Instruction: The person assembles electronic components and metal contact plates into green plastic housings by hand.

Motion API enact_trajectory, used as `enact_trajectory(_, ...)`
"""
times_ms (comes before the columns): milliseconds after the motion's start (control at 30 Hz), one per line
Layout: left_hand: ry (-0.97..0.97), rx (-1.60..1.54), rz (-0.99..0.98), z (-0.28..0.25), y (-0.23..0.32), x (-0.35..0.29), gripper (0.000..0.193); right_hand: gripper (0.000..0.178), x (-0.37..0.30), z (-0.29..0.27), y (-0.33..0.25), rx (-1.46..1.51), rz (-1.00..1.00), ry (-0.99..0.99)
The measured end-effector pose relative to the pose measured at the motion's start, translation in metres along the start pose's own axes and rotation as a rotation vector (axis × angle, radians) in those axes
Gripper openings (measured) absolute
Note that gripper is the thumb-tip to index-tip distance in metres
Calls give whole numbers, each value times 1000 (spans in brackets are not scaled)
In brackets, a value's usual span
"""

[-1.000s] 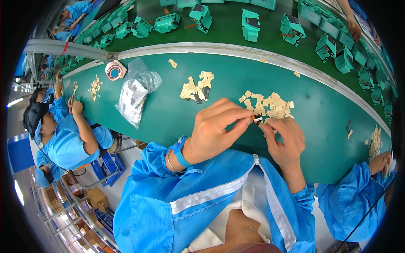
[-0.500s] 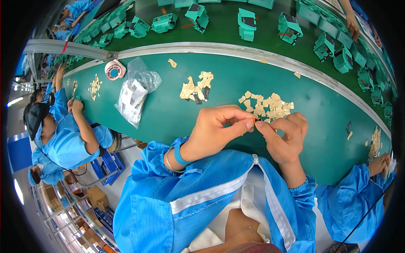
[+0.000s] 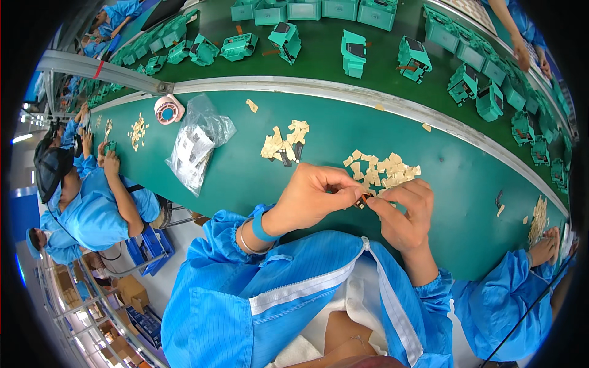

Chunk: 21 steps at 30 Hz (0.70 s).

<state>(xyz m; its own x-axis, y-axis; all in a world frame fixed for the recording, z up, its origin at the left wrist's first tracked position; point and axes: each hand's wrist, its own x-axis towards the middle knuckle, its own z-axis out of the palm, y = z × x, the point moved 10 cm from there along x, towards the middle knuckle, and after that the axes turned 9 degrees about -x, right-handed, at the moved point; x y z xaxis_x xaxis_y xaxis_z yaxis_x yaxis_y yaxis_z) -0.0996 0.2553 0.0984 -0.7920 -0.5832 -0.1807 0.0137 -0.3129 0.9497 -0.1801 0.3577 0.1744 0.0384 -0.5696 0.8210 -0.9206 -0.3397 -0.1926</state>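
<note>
My left hand and my right hand meet over the green bench, fingertips close together. Pinched between them is a small black-and-orange part, mostly covered by the fingers; its exact kind cannot be made out. Just beyond the fingers lies a loose pile of cream-coloured paper pieces. Farther left is a second pile of cream pieces, with a few dark flat strips among them.
A clear plastic bag of pale parts and a pink-and-white tape roll lie left. Behind a metal rail, green moulded units line a conveyor. Co-workers in blue sit at the left and right.
My hands have shifted slightly, and more of the small black-and-orange part shows between the fingertips. The whole view has tilted a little, revealing more of the conveyor.
</note>
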Motion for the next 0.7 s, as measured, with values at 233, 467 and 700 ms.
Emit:
enact_trajectory(233,60,432,129,-9,8,17,8,20,-11,-12,42,227,365,94)
enact_trajectory(467,27,1355,565,12,63,56,45,17,-54,2,102,583,727,262)
enact_trajectory(700,80,1775,799,-43,82,163,64,19,-63,20,109,828,870,225)
